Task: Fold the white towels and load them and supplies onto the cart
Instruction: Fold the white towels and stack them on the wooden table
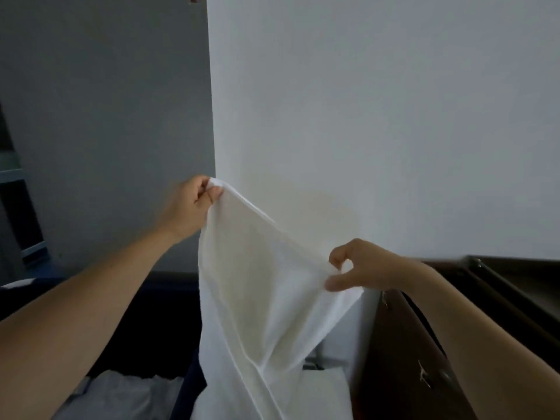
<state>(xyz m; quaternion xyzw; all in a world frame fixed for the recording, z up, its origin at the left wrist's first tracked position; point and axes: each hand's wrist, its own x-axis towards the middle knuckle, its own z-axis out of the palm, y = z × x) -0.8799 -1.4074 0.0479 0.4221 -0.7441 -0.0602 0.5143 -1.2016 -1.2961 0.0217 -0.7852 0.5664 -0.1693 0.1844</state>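
Plain white wall [378,116] fills 12 to 3 o'clock. A grey shaded wall face [106,101] meets it at a vertical corner and takes 9 to 11 o'clock.

Thin white cloth towel [257,298] hangs at centre, running down to 6 o'clock and off the bottom edge. It is held in the air by its top edge, which slopes from high at 10 o'clock to lower at 3 o'clock. The cloth falls in long loose folds.

Dark brown wooden cabinet [400,374] sits at 4 to 5 o'clock, just beside the towel's right side. Contact between them cannot be told.

Pale grey crumpled cloth [121,395] lies at 7 o'clock on a dark surface. A white flat bundle [324,389] lies near 6 o'clock, partly behind the towel.

Left hand [189,207], at 10 o'clock: fingers curled tight round the towel's upper corner. Right hand [363,268], at 4 o'clock: thumb and bent forefinger pinch the top edge. Both forearms are bare.
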